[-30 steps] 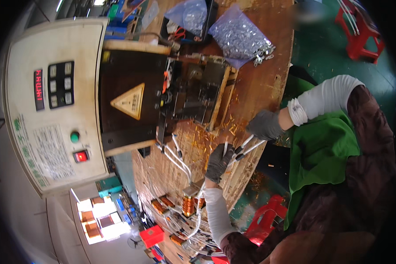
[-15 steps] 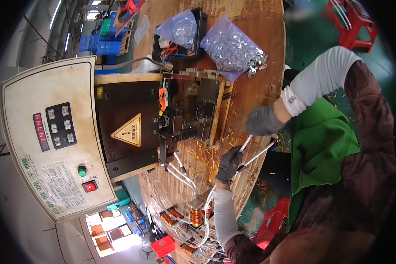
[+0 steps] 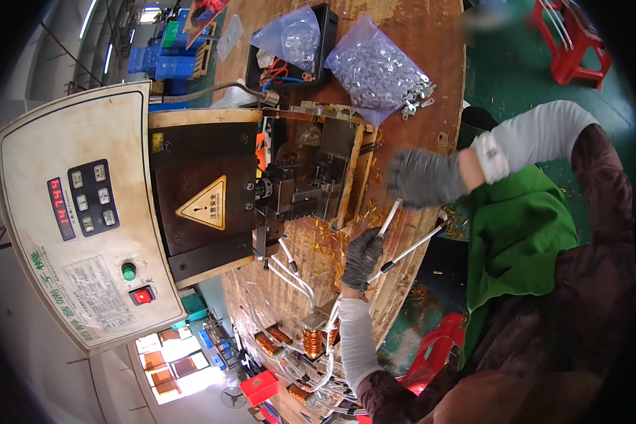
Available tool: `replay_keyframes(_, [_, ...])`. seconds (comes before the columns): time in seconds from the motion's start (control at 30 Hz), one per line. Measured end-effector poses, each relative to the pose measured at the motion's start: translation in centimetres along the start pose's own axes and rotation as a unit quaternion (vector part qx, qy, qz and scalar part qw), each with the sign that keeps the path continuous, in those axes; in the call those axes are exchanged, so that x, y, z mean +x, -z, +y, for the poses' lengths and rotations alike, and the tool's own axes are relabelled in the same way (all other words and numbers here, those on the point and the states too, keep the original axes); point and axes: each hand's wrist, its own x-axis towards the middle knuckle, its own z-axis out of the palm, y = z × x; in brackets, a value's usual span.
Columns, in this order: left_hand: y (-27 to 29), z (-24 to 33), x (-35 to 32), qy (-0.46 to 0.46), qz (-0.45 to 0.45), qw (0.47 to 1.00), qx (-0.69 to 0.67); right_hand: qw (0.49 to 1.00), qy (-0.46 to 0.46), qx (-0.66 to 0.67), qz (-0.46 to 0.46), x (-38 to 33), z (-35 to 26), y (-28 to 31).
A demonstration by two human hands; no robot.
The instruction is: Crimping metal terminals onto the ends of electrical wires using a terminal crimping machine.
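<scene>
My left hand (image 3: 362, 259), in a dark grey glove, is closed around a white cable (image 3: 389, 220). A second white cable (image 3: 413, 247) with a black band runs out beside that hand, its end pointing toward my body. My right hand (image 3: 425, 178), gloved the same way, has its fingers curled at the tip of the first cable; they hide the tip itself. The cables lead back to a copper-wound coil (image 3: 313, 343) on the wooden table (image 3: 396, 300). Past my hands stands a crimping machine (image 3: 290, 184) with a dark cover and a pale control panel (image 3: 92, 212).
A clear bag of metal terminals (image 3: 378, 71) spills several loose ones by the table edge. A black tray (image 3: 325, 42) holds another bag and tools. Copper-coloured scraps (image 3: 328, 247) litter the wood. More coils (image 3: 268, 344) with cables lie beyond my left forearm. A red stool (image 3: 576, 49) stands on the floor.
My right hand has shifted and turned, its fingers now farther toward the machine. The held cable's end has moved slightly that way too. My left hand has moved a little toward the machine, still gripping.
</scene>
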Motion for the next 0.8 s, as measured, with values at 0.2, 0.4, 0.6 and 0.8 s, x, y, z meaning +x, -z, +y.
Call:
replay_keyframes(0.2, [0.0, -0.3, -0.7, 0.009, -0.029, 0.996, 0.079, 0.990, 0.077, -0.016, -0.117, 0.8, -0.5, -3.2])
replay_keyframes(0.4, [-1.1, 1.0, -1.7, 0.032, -0.064, 0.997, 0.015, 0.882, 0.028, 0.310, -0.352, 1.5, 0.6, -1.6])
replay_keyframes(0.6, [-0.1, -1.4, 0.2, -0.039, -0.032, 0.995, 0.091, 0.774, -0.069, 0.509, -0.369, -1.5, 6.3, -0.1])
replay_keyframes(0.8, [-0.2, -1.1, 0.1, -0.034, 0.010, 0.998, 0.056, 0.989, -0.032, 0.107, -0.094, 0.2, 2.8, 2.0])
